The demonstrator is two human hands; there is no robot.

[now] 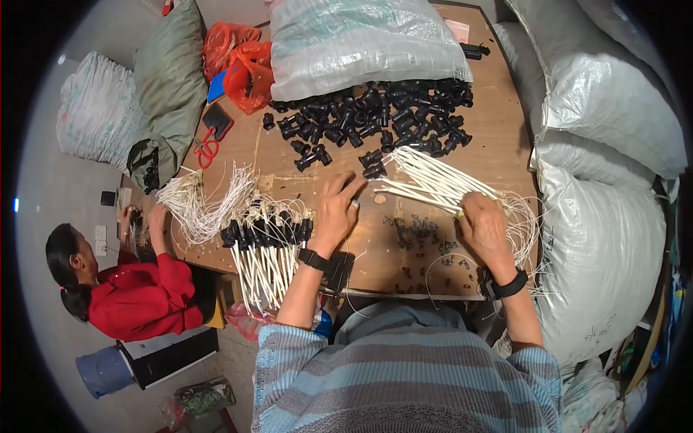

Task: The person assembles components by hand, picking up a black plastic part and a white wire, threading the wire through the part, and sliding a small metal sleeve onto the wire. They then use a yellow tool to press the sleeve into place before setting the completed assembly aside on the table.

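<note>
My left hand point(338, 209) is over the middle of the wooden table, fingers stretched and apart, with nothing visible in them. Just beyond its fingertips lie a few black plastic sockets point(373, 163) and the ends of a bundle of white sleeved wires point(433, 173). My right hand point(485, 225) rests at the near right end of that bundle, its fingers curled and closed on the white wires; the fingertips are partly hidden. Thin loose wire point(525, 227) coils beside it. To the left of my left hand, a row of black sockets with white sleeved wires attached point(263, 267) overhangs the table edge.
A heap of black sockets point(382, 115) lies before a large white woven sack point(368, 47). Small dark parts point(420, 231) are scattered between my hands. Red scissors point(206, 150) and loose white wires point(209, 209) lie left. A person in red point(144, 296) works there. Full sacks point(599, 252) flank the right.
</note>
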